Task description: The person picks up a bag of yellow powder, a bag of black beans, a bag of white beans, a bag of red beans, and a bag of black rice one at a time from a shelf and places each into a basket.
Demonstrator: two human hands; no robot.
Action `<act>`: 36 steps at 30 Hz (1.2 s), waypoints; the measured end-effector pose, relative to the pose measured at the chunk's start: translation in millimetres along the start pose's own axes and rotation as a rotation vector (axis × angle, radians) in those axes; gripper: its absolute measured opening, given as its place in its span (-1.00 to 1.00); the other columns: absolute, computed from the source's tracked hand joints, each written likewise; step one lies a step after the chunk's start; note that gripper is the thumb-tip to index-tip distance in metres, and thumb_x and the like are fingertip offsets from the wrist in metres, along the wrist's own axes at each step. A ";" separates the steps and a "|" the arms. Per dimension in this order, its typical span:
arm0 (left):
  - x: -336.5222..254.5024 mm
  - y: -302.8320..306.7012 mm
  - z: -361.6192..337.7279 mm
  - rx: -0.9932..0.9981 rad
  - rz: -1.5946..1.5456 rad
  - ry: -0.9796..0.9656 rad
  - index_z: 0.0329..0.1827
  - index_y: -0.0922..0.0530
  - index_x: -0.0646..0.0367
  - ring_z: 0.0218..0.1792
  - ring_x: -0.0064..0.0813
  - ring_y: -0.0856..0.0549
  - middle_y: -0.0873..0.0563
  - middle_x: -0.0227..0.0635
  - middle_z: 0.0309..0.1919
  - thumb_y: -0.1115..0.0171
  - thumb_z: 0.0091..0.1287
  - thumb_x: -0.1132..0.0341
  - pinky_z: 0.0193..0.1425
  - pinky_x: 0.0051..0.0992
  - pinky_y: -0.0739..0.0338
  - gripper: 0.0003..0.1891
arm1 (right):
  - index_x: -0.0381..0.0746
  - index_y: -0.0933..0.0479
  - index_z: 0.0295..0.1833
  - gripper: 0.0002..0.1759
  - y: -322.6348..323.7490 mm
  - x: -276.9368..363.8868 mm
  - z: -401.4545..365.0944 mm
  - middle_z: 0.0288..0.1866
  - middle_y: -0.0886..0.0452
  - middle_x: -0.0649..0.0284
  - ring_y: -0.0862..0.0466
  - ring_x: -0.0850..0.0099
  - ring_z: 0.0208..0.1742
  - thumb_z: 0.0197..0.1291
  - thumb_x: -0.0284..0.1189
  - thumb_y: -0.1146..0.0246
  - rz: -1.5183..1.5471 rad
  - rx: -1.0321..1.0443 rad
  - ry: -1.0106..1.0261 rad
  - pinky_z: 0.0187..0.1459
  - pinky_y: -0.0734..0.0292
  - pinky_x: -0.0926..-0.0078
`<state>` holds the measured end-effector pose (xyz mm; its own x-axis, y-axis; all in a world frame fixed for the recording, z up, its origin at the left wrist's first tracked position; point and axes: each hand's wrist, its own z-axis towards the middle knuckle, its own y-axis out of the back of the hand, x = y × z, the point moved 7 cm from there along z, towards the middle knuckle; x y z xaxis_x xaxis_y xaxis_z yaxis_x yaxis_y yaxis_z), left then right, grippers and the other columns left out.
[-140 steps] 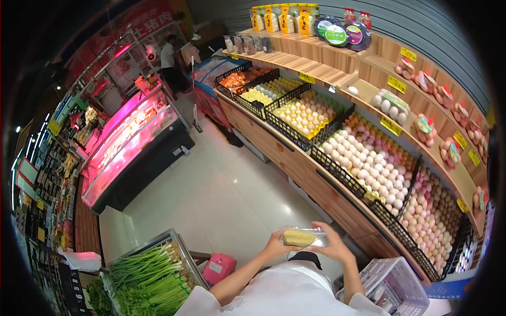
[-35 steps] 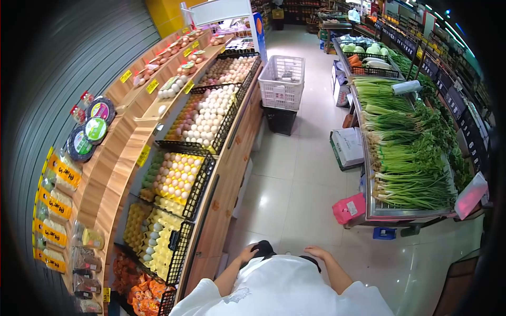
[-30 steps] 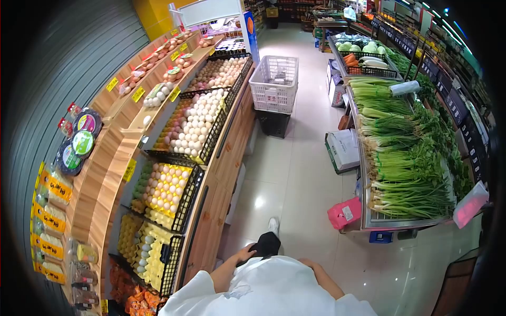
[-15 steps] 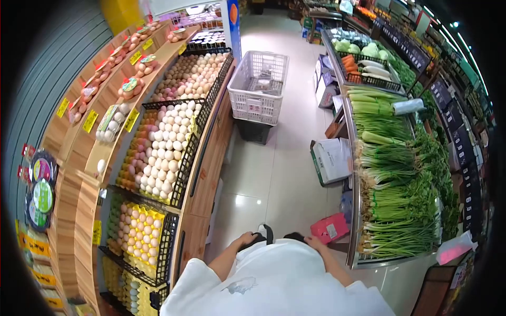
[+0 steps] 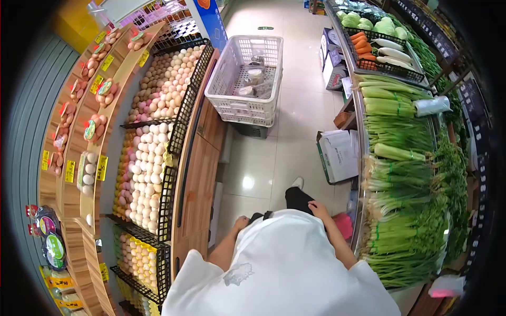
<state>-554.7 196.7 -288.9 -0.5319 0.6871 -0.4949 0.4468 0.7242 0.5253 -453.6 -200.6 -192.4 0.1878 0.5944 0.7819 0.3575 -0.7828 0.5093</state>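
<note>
My left hand [image 5: 242, 223] hangs low beside my left hip, near the wooden front of the egg stand [image 5: 196, 174]. Its fingers look loose and nothing shows in them. My right hand [image 5: 318, 209] hangs by my dark-clad right thigh [image 5: 298, 200], fingers loosely out and holding nothing visible. To its right is the vegetable stand [image 5: 361, 174], with leafy green bunches [image 5: 403, 200] on it. A white shirt covers much of the lower view.
Ahead on the left of the aisle, a grey plastic crate [image 5: 242, 109] with bagged things inside sits on a dark base. An opened white carton [image 5: 339, 155] and a pink item [image 5: 343, 225] lie along the right side. Loose eggs [image 5: 150, 179] fill black-edged compartments at left.
I have moved forward: the crate, carton and vegetables appear nearer. My right foot now shows ahead. Both hands still hang at my sides, the right one a little higher in view.
</note>
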 end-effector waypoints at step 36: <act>-361.3 52.9 204.5 -0.457 -0.845 0.568 -0.31 -0.64 0.36 -0.25 -0.05 -0.72 -0.69 0.10 -0.36 -0.28 0.09 0.07 -0.11 -0.28 -0.54 -0.58 | -0.24 -0.57 -0.18 -0.64 50.5 374.2 699.3 -0.22 -0.66 0.13 -0.67 0.16 -0.16 -0.05 -0.23 -0.31 -1.140 0.712 0.718 -0.15 -0.57 0.20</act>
<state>-191.8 -1.3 -223.8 -0.8434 -0.2275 -0.4868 -0.4589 0.7763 0.4323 274.5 110.9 -125.5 -0.8795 0.4247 0.2148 0.3920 0.3903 0.8331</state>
